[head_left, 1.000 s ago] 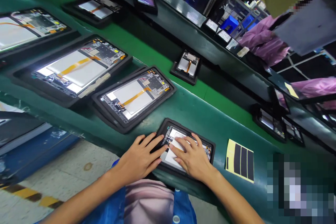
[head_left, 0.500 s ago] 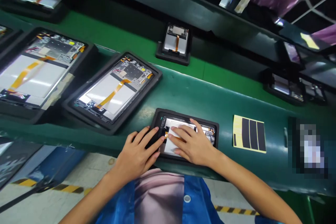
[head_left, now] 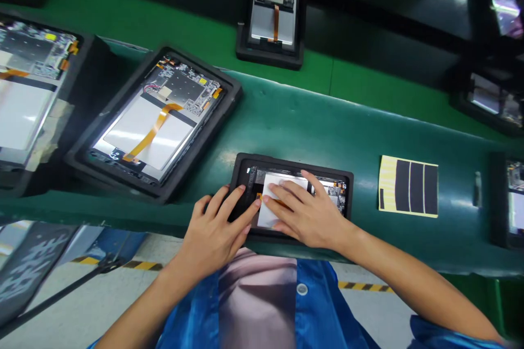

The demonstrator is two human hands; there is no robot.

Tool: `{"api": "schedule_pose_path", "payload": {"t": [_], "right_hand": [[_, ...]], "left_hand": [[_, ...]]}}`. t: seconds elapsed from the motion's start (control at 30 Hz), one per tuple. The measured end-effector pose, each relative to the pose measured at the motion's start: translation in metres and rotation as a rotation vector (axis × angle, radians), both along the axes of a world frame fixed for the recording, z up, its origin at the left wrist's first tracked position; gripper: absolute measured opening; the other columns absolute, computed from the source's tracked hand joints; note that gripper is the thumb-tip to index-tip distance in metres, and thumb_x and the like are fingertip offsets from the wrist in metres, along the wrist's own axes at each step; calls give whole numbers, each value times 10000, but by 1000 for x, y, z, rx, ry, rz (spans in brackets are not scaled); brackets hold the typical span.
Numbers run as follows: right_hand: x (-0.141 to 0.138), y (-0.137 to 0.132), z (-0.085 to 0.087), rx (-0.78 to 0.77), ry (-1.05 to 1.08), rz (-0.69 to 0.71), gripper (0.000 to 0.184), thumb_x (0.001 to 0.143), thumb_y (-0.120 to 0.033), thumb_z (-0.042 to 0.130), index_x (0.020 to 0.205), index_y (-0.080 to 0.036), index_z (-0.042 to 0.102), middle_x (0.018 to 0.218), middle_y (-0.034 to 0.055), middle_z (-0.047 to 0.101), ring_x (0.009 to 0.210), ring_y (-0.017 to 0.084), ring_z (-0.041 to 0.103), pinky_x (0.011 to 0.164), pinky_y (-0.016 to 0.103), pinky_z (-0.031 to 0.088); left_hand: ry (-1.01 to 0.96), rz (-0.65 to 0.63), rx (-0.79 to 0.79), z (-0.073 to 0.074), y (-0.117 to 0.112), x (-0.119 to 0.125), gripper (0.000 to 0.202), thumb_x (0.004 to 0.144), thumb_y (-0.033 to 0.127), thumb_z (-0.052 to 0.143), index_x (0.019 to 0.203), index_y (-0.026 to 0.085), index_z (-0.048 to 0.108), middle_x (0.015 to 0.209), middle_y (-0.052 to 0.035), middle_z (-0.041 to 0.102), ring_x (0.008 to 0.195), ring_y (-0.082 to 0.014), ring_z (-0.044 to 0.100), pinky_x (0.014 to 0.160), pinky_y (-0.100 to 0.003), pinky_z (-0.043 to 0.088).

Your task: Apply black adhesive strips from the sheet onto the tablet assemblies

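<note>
An opened tablet (head_left: 273, 175) lies in a black foam tray (head_left: 295, 161) at the front edge of the green bench, its battery and circuit parts partly covered by my hands. My left hand (head_left: 219, 221) rests at the tray's left end, fingers outstretched, with the index fingertip by the tablet's orange flex cable. Across the battery and the cable, my right hand (head_left: 309, 210) lies with its fingers spread. To the right, a yellow backing sheet (head_left: 387, 182) carries several black adhesive strips (head_left: 416, 186).
Left of my hands stands a larger-looking tray with another opened tablet (head_left: 153, 120), and one more tablet (head_left: 24, 103) beyond it. A trayed tablet (head_left: 273, 16) sits on the green belt (head_left: 323, 73) behind. Further trays (head_left: 491, 95) are at the right.
The camera view has shifted, so the bench items appear displaced. Both hands stay on the same tablet, with hardly any movement of the fingers.
</note>
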State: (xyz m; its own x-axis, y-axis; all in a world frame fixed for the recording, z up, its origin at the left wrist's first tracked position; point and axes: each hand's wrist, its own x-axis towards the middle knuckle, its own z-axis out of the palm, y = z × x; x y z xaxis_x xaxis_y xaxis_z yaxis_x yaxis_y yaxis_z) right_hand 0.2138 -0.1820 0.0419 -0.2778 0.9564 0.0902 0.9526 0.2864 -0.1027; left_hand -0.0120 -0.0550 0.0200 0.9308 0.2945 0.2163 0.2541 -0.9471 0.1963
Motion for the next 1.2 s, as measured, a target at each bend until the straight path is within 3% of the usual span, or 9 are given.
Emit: {"api": "schedule_pose_path", "payload": {"t": [0.6, 0.97, 1.2], "right_hand": [[11, 8, 1, 2, 13, 60, 479, 1035, -511, 580, 1436, -251, 583, 1436, 51, 650, 1349, 272, 496, 1237, 554, 244], [13, 9, 2, -82, 55, 68, 543, 981, -458, 687, 1475, -273, 555, 1488, 66, 605, 1394, 300, 485, 1230, 587, 299], [13, 9, -2, -48, 35, 65, 491, 1021, -482, 614, 1464, -279, 562, 1480, 60, 614, 1376, 288, 497, 1227, 588, 295]], "left_hand": [[-41, 16, -20, -5, 0, -1, 346, 970, 302, 567, 1283, 272, 711, 1379, -171, 646, 1247, -380, 561, 930, -486, 398], [-86, 11, -20, -4, 2, -1, 326, 979, 301, 573, 1257, 209, 715, 1357, -170, 679, 1248, -362, 579, 927, -469, 421], [-43, 10, 18, 1, 3, 2, 329, 986, 274, 565, 1279, 248, 713, 1340, -139, 688, 1217, -350, 588, 894, -461, 431]]}}
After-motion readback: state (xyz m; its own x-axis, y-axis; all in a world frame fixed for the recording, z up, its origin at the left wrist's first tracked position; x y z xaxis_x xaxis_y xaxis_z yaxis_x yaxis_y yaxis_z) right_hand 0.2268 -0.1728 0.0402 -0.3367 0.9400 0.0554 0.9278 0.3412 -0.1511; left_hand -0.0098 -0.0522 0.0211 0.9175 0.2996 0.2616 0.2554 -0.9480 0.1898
